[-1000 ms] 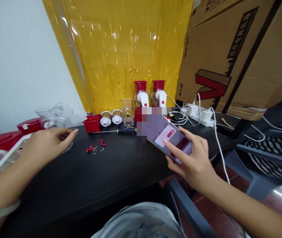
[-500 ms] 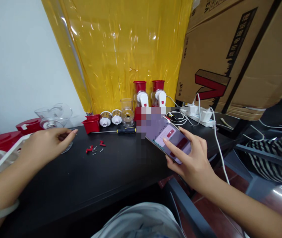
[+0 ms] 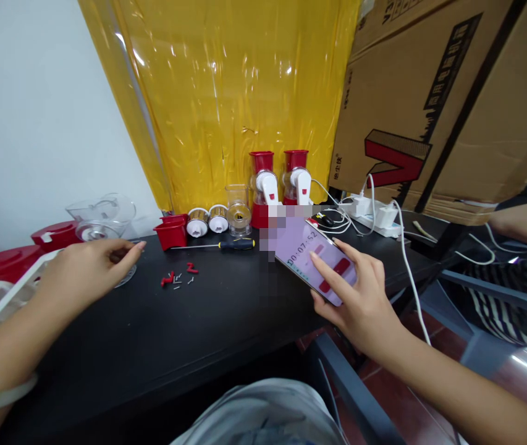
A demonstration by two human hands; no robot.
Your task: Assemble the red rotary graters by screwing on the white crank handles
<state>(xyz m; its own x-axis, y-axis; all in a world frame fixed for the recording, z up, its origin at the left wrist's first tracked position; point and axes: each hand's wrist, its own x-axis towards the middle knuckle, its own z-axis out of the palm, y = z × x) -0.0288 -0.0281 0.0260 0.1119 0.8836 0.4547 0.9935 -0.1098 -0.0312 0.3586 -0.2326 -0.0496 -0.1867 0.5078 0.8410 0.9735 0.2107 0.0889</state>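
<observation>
On the right, my right hand [image 3: 358,300] grips a smartphone [image 3: 332,262] by its edge, with a finger reaching over the lit screen. The screen reads 00:07:52 above dark red buttons. My left hand [image 3: 94,269] hovers at the left of the table, its fingers loosely bent and a gap beside the thumb, with nothing visible in it. Behind it are clear plastic housings [image 3: 105,213] and a red base [image 3: 57,237]. Small red parts [image 3: 167,279] and several screws [image 3: 177,279] lie between the hands. Pixelation hides an area left of the phone.
A screwdriver [image 3: 235,245] lies before a red hopper [image 3: 172,231] and two grater drums [image 3: 197,222]. Two red-and-white rotary graters [image 3: 263,185] stand at the back. White cables and a power strip [image 3: 381,224] sit near a large carton [image 3: 397,117]. Another person's arm [image 3: 522,222] shows at right.
The pop-up box on the phone screen has gone, leaving the time and buttons in view. The other person's arm has come into view at right. My left hand has barely moved.
</observation>
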